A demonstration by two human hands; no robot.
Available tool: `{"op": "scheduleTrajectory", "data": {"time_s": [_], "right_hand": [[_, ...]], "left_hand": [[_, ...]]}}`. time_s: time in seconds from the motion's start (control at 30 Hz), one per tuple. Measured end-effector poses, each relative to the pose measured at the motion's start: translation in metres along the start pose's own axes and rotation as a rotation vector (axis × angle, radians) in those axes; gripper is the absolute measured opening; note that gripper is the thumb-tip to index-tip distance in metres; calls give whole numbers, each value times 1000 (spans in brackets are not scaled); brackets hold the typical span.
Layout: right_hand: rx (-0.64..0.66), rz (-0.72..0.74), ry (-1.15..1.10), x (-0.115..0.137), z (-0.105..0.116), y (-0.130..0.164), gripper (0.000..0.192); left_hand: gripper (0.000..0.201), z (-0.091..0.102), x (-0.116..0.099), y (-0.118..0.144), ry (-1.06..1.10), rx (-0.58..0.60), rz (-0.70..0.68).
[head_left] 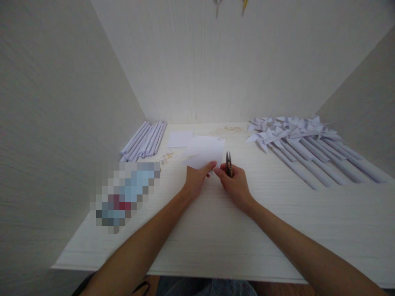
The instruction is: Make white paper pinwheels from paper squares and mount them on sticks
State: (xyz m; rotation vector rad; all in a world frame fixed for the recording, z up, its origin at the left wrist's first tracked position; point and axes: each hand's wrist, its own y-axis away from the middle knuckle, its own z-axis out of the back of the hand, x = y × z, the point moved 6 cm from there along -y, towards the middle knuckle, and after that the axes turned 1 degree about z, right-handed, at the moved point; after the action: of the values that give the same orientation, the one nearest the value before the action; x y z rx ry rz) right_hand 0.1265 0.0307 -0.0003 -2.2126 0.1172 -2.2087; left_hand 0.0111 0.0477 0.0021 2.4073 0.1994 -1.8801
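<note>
Paper (pixel 205 151), thin and white, sits pinched in our left hand (pixel 195 181); our right hand (pixel 235 183) grips small metal snips (pixel 228 163) above the counter (pixel 216 230).

Paper-craft booth: white-walled desk (pixel 216 230), pinwheels (pixel 296 131)

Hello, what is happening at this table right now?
A person sits at a white table and works with paper. The left hand holds a white paper sheet by its near edge. The right hand grips small scissors, blades pointing away, right beside the sheet. To the left lies a bundle of rolled paper sticks. To the right lies a row of finished paper pinwheels. Another small sheet lies behind.
</note>
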Motion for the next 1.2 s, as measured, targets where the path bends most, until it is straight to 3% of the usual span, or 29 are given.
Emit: {"op": "scheduleTrajectory", "data": {"time_s": [0.67,0.87,1.07,1.2], "right_hand": [[-4,-3,-51,-2,0,-1,22],[5,7,-94,-4,1,-1,24],[186,-92,-294,2,-12,6,31],[260,-125,-279,3,-19,9,31]], "left_hand": [[21,-3,4,0,174,21,94],[16,-3,5,-1,132,35,82],[17,7,3,-7,104,-52,-1],[16,11,-1,-10,165,-102,-5]]}}
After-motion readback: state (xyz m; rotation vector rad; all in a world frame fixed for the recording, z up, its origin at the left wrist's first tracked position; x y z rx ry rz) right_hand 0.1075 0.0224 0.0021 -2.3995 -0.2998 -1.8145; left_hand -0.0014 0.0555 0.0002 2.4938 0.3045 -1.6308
